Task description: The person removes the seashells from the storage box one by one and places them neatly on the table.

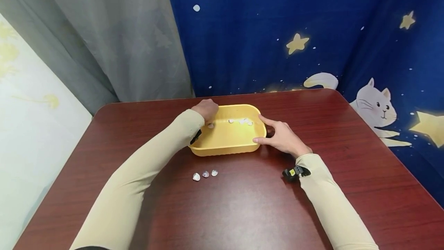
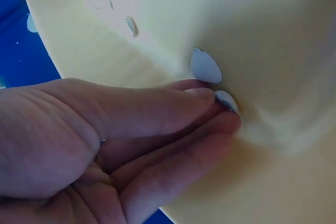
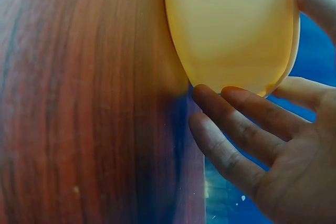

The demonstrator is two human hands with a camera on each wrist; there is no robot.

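White and thinly curved, a piece (image 2: pixel 229 102) is sitting between the thumb and fingertips of the left hand (image 1: pixel 206 110), which is pinching it inside the tray (image 1: pixel 225 138), near ten o'clock as the head view is showing it. A second piece (image 2: pixel 206 66) is lying just beside those fingertips; whether it is touching them, I cannot tell. The pinch is covering little of the held piece, so a smooth edge could be slipping free, and a stray finger could be nudging the neighbour away. The right hand (image 1: pixel 282 138) is holding the tray's three o'clock end, thumb and forefinger spread along the rim; a loosening there could be letting the tray slide or tip, sending the loose pieces (image 1: pixel 246 121) near one o'clock rolling together. The black wrist device (image 1: pixel 195 137) is hanging close to the rim around eight o'clock and could be catching on it.

The tray is showing smooth yellow walls with rounded corners. Beyond it, toward seven o'clock, three shiny, roundish pieces (image 1: pixel 206 174) are lying in a row on the table (image 1: pixel 243 211), whose reddish, wood-grained top is reflecting light. Cream sleeves (image 1: pixel 163 157) are covering both arms, and past twelve o'clock a blue curtain (image 1: pixel 243 30) is hanging in soft folds.
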